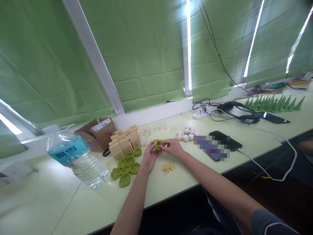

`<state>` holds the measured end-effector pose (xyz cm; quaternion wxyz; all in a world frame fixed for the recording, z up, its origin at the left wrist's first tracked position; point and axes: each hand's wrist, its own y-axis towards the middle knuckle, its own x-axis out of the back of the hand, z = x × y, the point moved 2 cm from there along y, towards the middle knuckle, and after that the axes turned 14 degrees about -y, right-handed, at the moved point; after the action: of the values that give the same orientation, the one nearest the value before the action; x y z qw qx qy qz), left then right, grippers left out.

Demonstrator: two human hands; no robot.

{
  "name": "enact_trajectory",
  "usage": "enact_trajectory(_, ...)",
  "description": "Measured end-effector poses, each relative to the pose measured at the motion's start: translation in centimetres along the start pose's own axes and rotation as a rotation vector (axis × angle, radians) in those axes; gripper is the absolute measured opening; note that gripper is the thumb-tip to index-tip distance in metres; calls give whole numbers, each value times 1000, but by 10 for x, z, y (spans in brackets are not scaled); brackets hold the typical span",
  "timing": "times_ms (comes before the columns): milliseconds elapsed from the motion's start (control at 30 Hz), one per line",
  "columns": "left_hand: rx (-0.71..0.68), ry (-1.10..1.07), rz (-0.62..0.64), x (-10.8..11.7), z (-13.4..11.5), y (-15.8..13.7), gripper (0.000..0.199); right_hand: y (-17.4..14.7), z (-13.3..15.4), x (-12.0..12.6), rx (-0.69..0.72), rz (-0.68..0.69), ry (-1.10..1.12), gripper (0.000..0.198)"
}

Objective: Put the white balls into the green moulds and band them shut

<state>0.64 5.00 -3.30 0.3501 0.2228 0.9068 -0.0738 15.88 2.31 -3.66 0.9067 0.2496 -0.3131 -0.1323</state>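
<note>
A small green cup-shaped piece (157, 144) is held in my left hand (149, 157), whose fingers curl round its side above the table. My right hand (173, 147) meets it from the right, thumb and fingertips pinched together at its rim. Whatever lies between those fingertips is too small to make out. Just below the hands is a little pile of pale yellow rings (168, 168). More green cup-shaped pieces (125, 169) stand grouped to the left of my left forearm. Behind them are several beige blocks (125, 141) in rows.
A large water bottle (79, 160) and a cardboard box (97, 132) stand at left. Small clear cups with yellow bits (159, 128) line the back. Pinkish-white rounded pieces (187, 133), a black phone (226, 140), a headset (241, 111) and green cones (274, 103) are to the right.
</note>
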Motion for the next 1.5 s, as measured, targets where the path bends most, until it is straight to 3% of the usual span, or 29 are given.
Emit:
enact_trajectory(567,-5,109,-14,6,3,4,47,0,-2,0,59,-103,-21,16)
enact_trajectory(1033,-39,122,24,8,5,5,48,-1,-2,3,-143,-21,133,28)
enact_trajectory(1500,-150,340,30,4,5,2,51,-1,2,6,-161,-23,187,25)
